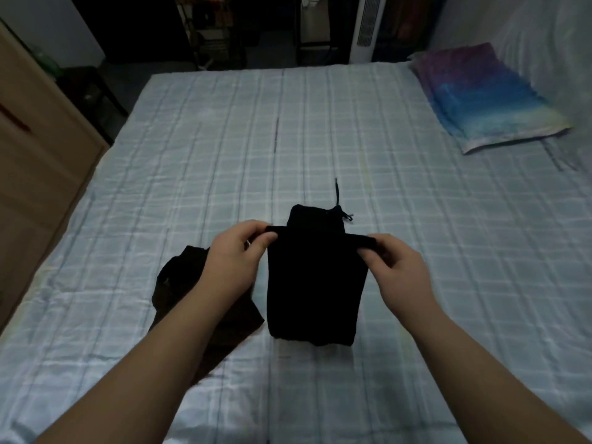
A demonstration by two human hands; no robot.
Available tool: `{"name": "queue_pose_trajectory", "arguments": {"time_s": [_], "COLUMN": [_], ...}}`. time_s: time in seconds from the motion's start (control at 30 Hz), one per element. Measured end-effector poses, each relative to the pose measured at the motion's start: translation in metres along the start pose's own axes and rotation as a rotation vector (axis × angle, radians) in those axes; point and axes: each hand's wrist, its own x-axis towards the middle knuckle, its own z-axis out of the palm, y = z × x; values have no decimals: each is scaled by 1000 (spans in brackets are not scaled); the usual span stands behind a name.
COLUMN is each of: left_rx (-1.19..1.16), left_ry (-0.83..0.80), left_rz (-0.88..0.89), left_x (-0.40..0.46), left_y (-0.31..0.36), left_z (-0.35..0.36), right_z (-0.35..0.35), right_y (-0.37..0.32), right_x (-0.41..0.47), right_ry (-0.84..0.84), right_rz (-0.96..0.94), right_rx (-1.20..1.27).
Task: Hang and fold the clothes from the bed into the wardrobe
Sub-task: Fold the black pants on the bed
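Observation:
A black pair of drawstring trousers [314, 290] lies partly folded on the bed [448, 251], its waistband and cord pointing away from me. My left hand [237, 257] pinches the left end of the folded top edge. My right hand [397, 267] pinches the right end of that same edge, which is lifted slightly off the layer below. A second dark garment [179, 283], brownish-black, lies crumpled on the sheet to the left, partly hidden under my left forearm.
The bed has a pale blue checked sheet. A purple and blue pillow [487, 100] lies at the far right. A light wooden wardrobe [38, 149] stands on the left. A dark clothes rack [217, 30] and a white tower fan [366, 27] stand beyond the bed.

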Motion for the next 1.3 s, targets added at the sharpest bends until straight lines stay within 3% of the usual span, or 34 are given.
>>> {"name": "queue_pose_trajectory", "arguments": {"time_s": [0.33, 0.67, 0.83, 0.93, 1.03, 1.13, 1.2, 1.3], "left_rx": [-294, -60, 19, 200, 411, 526, 638, 712], "left_ry": [-56, -113, -145, -42, 82, -171, -324, -444], "left_rz": [-237, -392, -433, -321, 68, 291, 281, 230], "left_x": [170, 304, 333, 316, 256, 182, 128, 63], "left_y": [-84, -264, -296, -298, -287, -292, -302, -321], "left_z": [93, 241, 284, 289, 285, 285, 284, 278], "right_z": [32, 105, 120, 123, 132, 143, 145, 137], "right_y": [107, 318, 361, 358, 343, 344, 353, 370], "right_x": [181, 325, 352, 342, 290, 214, 160, 91], "right_ry": [1, 68, 115, 229, 328, 38, -118, -194], "right_rz": [207, 426, 360, 258, -46, -207, -179, -163], "right_rx": [48, -253, -484, -498, -547, -759, -831, -920]}}
